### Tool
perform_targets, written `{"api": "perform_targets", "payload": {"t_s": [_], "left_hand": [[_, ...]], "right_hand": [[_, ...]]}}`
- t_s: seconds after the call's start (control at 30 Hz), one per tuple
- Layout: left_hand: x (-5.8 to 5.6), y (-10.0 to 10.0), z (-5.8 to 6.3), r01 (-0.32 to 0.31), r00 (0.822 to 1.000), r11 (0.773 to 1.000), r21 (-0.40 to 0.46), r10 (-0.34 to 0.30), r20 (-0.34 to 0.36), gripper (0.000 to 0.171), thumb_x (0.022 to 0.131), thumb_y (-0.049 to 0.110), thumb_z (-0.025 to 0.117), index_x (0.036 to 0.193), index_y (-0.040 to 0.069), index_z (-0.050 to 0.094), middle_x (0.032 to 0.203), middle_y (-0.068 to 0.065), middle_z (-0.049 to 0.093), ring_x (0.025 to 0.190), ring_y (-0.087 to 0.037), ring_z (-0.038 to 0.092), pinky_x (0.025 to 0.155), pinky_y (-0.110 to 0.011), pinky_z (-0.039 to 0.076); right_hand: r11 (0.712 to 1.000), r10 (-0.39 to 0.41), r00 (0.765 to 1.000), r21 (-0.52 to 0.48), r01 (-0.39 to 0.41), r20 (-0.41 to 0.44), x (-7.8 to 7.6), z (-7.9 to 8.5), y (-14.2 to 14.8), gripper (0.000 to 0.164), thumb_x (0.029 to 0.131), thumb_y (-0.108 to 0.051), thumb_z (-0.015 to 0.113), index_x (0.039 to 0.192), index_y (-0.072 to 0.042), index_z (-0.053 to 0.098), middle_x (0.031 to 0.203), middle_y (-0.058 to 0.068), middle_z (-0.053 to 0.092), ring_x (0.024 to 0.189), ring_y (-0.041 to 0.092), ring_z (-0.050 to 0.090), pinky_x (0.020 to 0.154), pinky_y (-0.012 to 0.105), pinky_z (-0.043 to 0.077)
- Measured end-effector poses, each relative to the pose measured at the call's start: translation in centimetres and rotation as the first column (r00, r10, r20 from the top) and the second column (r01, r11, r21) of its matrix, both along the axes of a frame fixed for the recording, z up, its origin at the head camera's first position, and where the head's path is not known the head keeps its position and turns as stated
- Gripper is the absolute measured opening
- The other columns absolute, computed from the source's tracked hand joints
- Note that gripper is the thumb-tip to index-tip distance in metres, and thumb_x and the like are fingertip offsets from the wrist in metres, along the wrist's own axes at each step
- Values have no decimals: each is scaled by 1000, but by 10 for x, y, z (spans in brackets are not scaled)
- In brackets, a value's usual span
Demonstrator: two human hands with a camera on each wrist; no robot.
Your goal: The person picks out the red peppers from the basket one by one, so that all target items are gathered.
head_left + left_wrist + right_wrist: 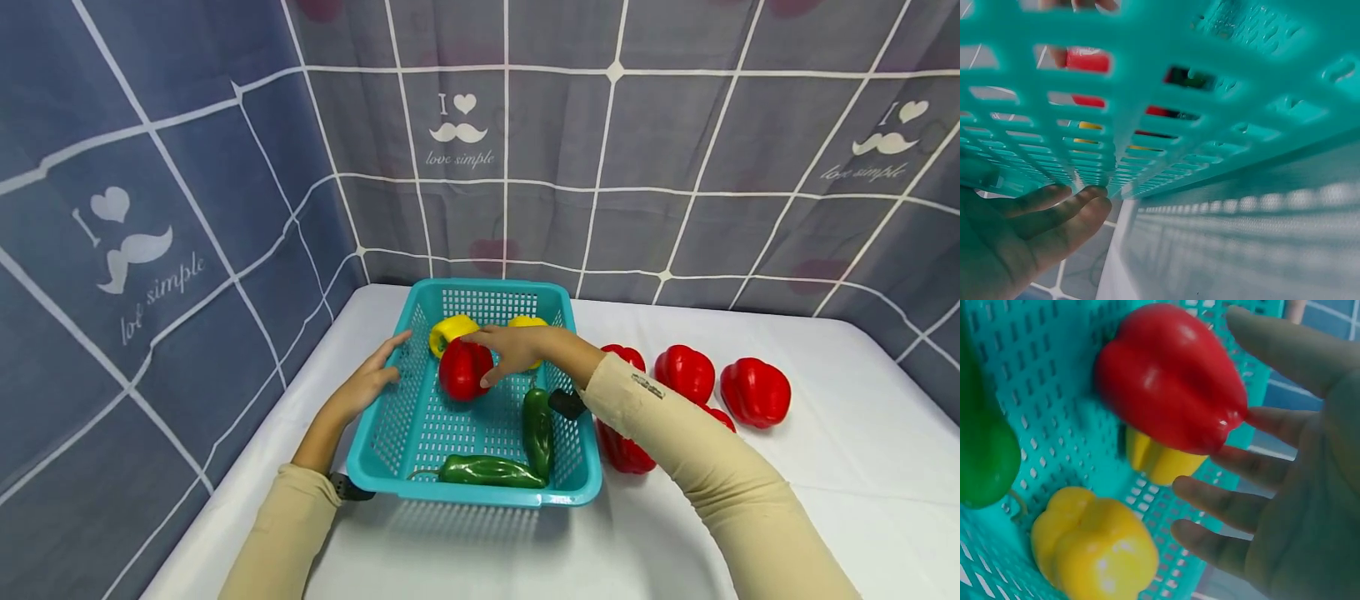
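Note:
Inside the turquoise basket (480, 496), a red bell pepper (459, 371) sits toward the left, partly over a yellow bell pepper (1166, 459). My right hand (517, 343) reaches over the basket, its fingers extended and spread. In the right wrist view, the index fingertip is right at the red pepper's end, while the thumb stands apart from it. My left hand (367, 382) is at the basket's left side, fingers fairly straight along the outer wall. A second yellow bell pepper (1097, 544) lies partly hidden under the right arm in the head view.
Two long green peppers, one along the front (487, 471) and one at the right (537, 433), lie in the basket. Several red bell peppers (755, 392) are on the white-covered table (862, 500) to the right, some behind my sleeve. Grey tile-patterned cloth (555, 133) hangs behind.

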State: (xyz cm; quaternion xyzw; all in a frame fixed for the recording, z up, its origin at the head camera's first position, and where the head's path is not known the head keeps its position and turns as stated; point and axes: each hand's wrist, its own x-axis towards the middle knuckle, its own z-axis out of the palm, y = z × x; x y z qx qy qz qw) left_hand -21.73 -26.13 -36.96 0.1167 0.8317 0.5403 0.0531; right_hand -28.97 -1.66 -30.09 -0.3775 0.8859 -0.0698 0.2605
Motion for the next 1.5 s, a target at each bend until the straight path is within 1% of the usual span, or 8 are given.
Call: {"api": "perform_targets", "payload": {"t_s": [0.33,0.53,0.8,0.93,1.07,1.27,1.37,1.5], "left_hand": [[-3,-2,0,1,1000,1000,-1,-1,-4,73,77,4,38,146,7,15,152,-19,4,133,-39,14,101,-59,19],[0,-1,1,10,1000,1000,6,-10,-15,74,76,3,38,146,6,14,152,-20,3,134,-40,11,101,-59,19],[0,-3,-2,8,1000,1000,9,-7,-12,73,78,2,37,146,6,13,152,-19,1,137,-40,6,102,-61,15],[-1,-2,-2,9,1000,1000,9,-8,-9,74,77,3,37,146,7,14,152,-20,2,134,-41,12,99,-59,22],[-2,-1,-2,13,1000,1000,7,-13,-18,73,77,3,37,146,6,14,152,-20,3,136,-40,10,101,-60,20],[-2,-1,-2,12,1000,1000,5,-12,-7,74,77,3,37,146,7,13,152,-19,3,135,-40,12,100,-59,23],[-2,-2,-1,11,1000,1000,11,-11,-3,74,76,4,38,146,7,13,152,-19,3,132,-40,16,98,-56,27],[-1,-1,-1,13,1000,1000,20,-13,-9,74,77,3,38,146,7,14,152,-20,4,133,-40,15,99,-57,25]], "right_hand": [[995,100,992,35,-98,-82,26,18,17,66,80,-33,66,139,-21,37,138,7,36,123,24,38,88,39,47],[992,123,989,-19,-125,-87,34,24,23,61,81,-27,66,137,-19,41,130,7,50,119,24,46,87,38,47],[986,135,990,100,-131,-30,31,15,17,85,74,-23,74,143,-29,26,143,3,32,129,21,31,88,36,47],[970,168,986,173,-169,21,31,12,13,90,72,-22,75,144,-32,22,147,1,26,130,21,28,89,36,46],[941,216,975,255,-223,55,35,11,10,94,71,-24,76,145,-34,20,149,0,21,134,22,22,91,38,45],[888,322,947,343,-306,10,45,8,2,94,68,-24,78,144,-34,23,146,-2,26,129,22,29,88,35,47],[873,343,939,373,-314,-13,46,7,-3,96,67,-24,79,144,-34,22,146,-3,27,128,21,31,86,33,48],[861,357,934,397,-318,-26,43,2,-10,98,68,-24,78,145,-33,18,146,-2,25,126,22,34,87,33,48]]}}
